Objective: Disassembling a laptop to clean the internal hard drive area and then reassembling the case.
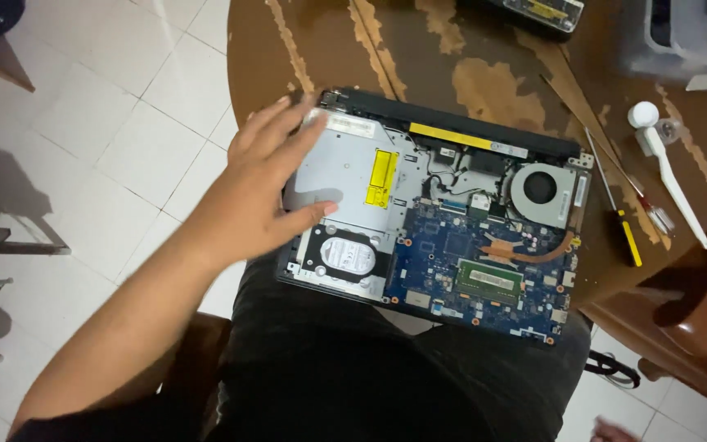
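Over the left corner of an opened laptop, the left hand lies spread, fingers stretched flat and apart, thumb pressing on the silver optical drive; it grips nothing, only rests on the drive's metal cover. A yellow label sits on that drive just beside the thumb. Below the thumb lies the round-faced hard disk in its bay. Right of these spreads the blue mainboard, with a green memory stick, copper heat pipe and a round fan near the far right corner. The laptop rests partly on the worn brown bench and partly on the person's dark lap. On the bench to the right lie a yellow-handled screwdriver and a white plastic tool. Only a sliver of the right hand shows at the bottom edge; whether it is open cannot be told.
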